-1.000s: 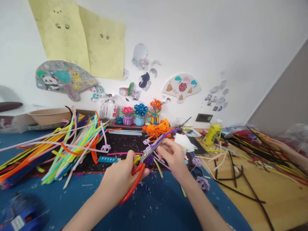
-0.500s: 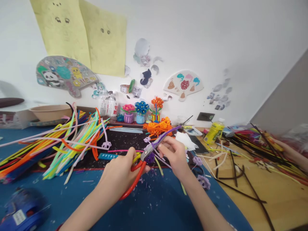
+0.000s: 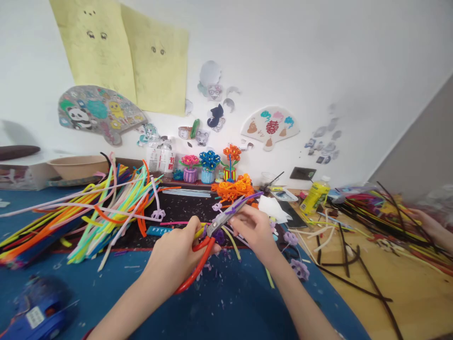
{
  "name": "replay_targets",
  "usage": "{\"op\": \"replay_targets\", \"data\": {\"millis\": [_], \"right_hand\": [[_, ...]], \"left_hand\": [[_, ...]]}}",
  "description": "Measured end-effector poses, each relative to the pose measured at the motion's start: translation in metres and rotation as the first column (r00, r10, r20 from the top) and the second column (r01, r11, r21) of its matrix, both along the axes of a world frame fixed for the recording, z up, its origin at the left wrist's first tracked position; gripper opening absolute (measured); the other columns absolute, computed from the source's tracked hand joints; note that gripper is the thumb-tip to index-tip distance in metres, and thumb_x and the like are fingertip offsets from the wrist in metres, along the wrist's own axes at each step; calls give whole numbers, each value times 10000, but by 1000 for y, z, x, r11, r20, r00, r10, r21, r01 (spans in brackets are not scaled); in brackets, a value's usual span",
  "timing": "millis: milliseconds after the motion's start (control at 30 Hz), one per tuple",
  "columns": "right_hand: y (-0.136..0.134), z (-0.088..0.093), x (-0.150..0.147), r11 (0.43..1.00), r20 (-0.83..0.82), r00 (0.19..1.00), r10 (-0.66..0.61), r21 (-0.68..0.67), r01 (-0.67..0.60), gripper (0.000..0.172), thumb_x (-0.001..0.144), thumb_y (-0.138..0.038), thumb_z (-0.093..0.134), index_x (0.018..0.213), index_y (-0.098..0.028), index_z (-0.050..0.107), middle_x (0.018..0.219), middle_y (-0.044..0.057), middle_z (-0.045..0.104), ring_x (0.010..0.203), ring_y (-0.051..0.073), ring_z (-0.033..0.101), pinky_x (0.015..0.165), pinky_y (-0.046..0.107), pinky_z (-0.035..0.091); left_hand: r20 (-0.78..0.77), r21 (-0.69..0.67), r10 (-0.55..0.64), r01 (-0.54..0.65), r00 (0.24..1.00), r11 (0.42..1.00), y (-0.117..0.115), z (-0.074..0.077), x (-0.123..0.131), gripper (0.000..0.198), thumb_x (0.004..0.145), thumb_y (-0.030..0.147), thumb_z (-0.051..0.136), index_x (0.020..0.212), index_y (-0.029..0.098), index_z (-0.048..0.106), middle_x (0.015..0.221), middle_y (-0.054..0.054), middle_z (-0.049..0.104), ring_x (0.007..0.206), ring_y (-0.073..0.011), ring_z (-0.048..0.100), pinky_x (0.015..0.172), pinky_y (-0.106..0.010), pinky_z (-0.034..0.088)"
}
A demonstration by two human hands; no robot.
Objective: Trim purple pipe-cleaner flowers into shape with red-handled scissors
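Note:
My left hand (image 3: 179,250) is closed around the red-handled scissors (image 3: 201,269), whose grey blades point up and right. A purple pipe cleaner (image 3: 255,195) lies along the blades near their tips. My right hand (image 3: 254,229) is closed beside the blades, its fingertips pinching at the purple pipe cleaner; the exact contact is partly hidden. Below the scissors' pivot, a dark purple pipe-cleaner piece (image 3: 219,237) shows between the hands. Pale purple pipe-cleaner flowers (image 3: 300,269) lie right of my right wrist.
A heap of colourful pipe cleaners (image 3: 106,208) covers the left side. A blue glue gun (image 3: 35,314) lies at lower left. Orange flowers (image 3: 233,188) and small potted flowers (image 3: 208,175) stand behind. A yellow bottle (image 3: 314,194) and another person's hand (image 3: 426,224) are at right.
The purple pipe cleaner has shifted against the scissor blades, and less of it shows along them. My hands keep nearly the same place. The other person's hand has moved slightly.

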State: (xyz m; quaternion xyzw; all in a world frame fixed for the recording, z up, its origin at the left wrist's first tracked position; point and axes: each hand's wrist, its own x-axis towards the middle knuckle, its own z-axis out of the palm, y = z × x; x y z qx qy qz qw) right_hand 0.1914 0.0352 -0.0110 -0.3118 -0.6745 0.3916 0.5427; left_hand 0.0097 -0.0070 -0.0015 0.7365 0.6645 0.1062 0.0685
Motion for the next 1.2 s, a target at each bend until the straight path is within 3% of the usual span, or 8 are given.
{"op": "replay_targets", "data": {"millis": [167,433,800,1200], "right_hand": [[6,1,4,997,-46,997,-69,13,70,139,795,-270,603,704,-165,592,567,-27,559,445,81,493,471,214,430],[10,-1,2,995,-79,992,-99,-2,100,180,815,-349,601,788,-171,596,631,-17,601,413,73,493,436,209,427],[7,-1,3,990,-64,989,-135,42,138,131,804,-299,604,773,-172,596,609,-21,578,421,76,491,422,202,413],[3,-11,-9,981,-273,943,-192,-22,194,83,805,-240,604,760,-171,591,605,-34,566,448,66,465,447,196,373]], "left_hand": [[8,-2,8,-8,1000,1000,0,-2,-4,318,828,576,421,857,263,372,718,-9,676,738,-279,670,507,-239,277],[51,-32,1,1,999,999,-1,2,-4,267,828,515,437,816,262,355,717,-6,656,738,-271,654,519,-238,272],[80,-25,-40,42,996,999,-3,5,-1,292,820,508,447,748,252,326,619,28,572,631,-212,617,499,-224,243],[138,-6,-2,3,990,1000,-6,-4,7,280,822,515,457,783,249,379,671,-5,619,653,-238,635,515,-234,296]]}}
